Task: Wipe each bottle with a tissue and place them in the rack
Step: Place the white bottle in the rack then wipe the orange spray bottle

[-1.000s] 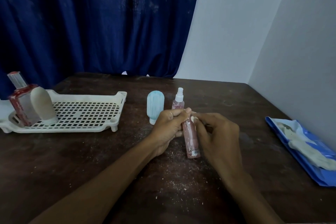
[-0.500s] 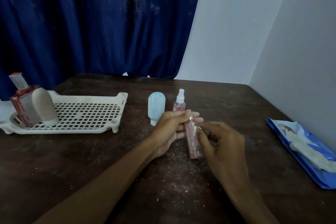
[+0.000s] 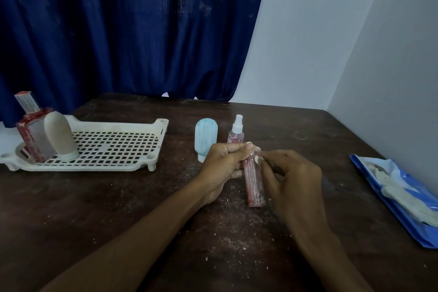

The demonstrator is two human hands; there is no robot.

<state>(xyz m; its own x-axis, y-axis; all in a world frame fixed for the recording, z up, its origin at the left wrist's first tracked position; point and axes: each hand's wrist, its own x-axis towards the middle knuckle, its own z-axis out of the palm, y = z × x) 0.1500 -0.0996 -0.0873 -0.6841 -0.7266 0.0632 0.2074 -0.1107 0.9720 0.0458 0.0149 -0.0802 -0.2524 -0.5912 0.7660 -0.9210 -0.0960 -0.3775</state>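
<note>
My left hand (image 3: 224, 166) grips the top of a slim pink bottle (image 3: 254, 185) held over the table's middle. My right hand (image 3: 291, 182) pinches a small scrap of tissue (image 3: 258, 159) against the bottle's upper side. Behind them stand a pale blue bottle (image 3: 205, 137) upside down on its cap and a pink spray bottle (image 3: 236, 131) with a white nozzle. The white perforated rack (image 3: 113, 149) lies at the left. In its left end are a square red-trimmed bottle (image 3: 33, 130) and a beige bottle (image 3: 60, 135) on its cap.
A blue tissue pack (image 3: 403, 199) with white tissue spilling out lies at the table's right edge by the wall. White crumbs speckle the dark wooden table (image 3: 118, 208). A blue curtain hangs behind the table.
My right hand slid down the pink bottle's side and back up near its top. The bottle stays in my left hand's grip and has shifted slightly.
</note>
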